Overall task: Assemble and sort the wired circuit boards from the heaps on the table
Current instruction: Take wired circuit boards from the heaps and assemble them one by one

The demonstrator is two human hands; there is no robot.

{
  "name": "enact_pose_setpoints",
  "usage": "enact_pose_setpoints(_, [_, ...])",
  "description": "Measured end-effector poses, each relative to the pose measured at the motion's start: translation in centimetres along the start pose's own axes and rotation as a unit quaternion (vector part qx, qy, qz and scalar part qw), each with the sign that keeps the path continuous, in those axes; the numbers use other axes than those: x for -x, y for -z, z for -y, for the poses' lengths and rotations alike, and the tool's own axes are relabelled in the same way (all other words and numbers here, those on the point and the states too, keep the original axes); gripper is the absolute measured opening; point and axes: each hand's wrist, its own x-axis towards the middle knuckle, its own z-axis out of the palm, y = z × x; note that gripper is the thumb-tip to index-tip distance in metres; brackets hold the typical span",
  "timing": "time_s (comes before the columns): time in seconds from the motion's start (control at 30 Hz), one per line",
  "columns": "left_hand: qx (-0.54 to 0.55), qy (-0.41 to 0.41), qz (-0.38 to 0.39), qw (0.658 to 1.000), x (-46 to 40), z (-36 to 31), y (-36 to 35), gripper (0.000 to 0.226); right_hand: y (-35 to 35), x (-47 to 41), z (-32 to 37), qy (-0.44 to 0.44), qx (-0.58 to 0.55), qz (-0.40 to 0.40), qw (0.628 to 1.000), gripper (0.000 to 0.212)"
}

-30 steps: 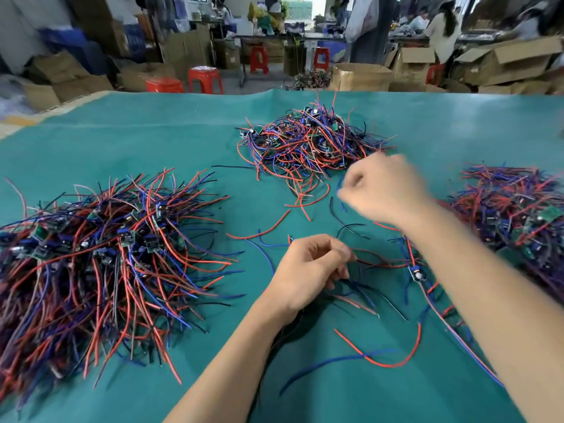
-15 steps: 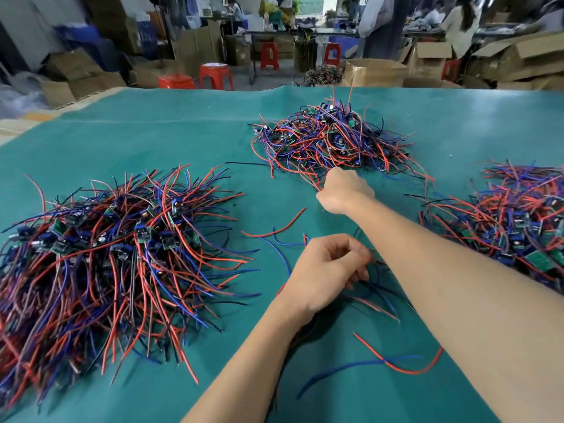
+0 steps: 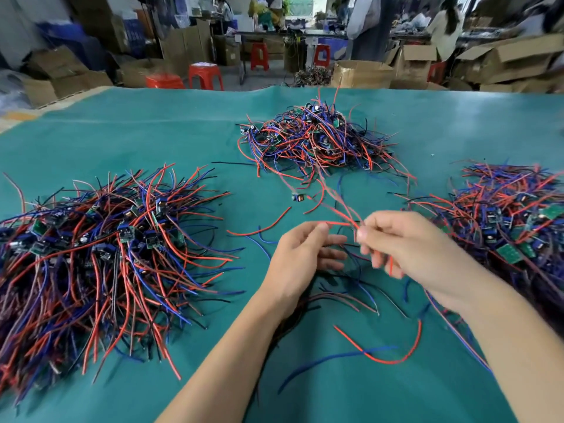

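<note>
Three heaps of wired circuit boards lie on the green table (image 3: 122, 138): a big left heap (image 3: 100, 248), a far middle heap (image 3: 314, 141) and a right heap (image 3: 512, 218). My right hand (image 3: 406, 245) pinches red wires that stretch back toward the far heap, with a small board (image 3: 295, 196) hanging on them. My left hand (image 3: 302, 257) holds the near end of a red wire (image 3: 335, 223) between thumb and fingers, close to my right fingertips. A bundle of dark wires (image 3: 341, 297) lies under my left palm.
Loose red and blue wires (image 3: 375, 355) lie on the cloth in front of me. Beyond the table's far edge stand cardboard boxes (image 3: 360, 74), red stools (image 3: 204, 76) and people at other benches.
My right hand reached out to the far heap, then pulled back toward me with red wires and a small board trailing. My left hand lifted and opened a little to meet it.
</note>
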Motion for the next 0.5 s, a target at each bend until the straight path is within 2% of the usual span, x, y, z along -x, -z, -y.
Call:
enact_pose_setpoints(0.07, [0.022,0.003,-0.001,1.0,0.0,0.0,0.1,0.025,-1.0,1.5,-0.7,-0.017,-0.07,0.04,0.997,0.028])
enact_pose_setpoints(0.27, [0.068,0.017,0.005,0.998,-0.2,-0.1,0.7,0.028,-2.0,1.7,-1.9,-0.052,-0.09,0.04,0.994,0.027])
enact_pose_setpoints(0.37, [0.093,0.021,-0.01,0.995,-0.3,-0.2,0.8,0.03,-2.1,1.6,-2.0,-0.046,-0.081,0.03,0.995,0.029])
enact_pose_setpoints(0.5, [0.056,-0.006,-0.026,0.998,-0.2,0.3,0.5,0.03,-1.8,1.8,-1.9,-0.019,-0.012,0.065,0.998,0.027])
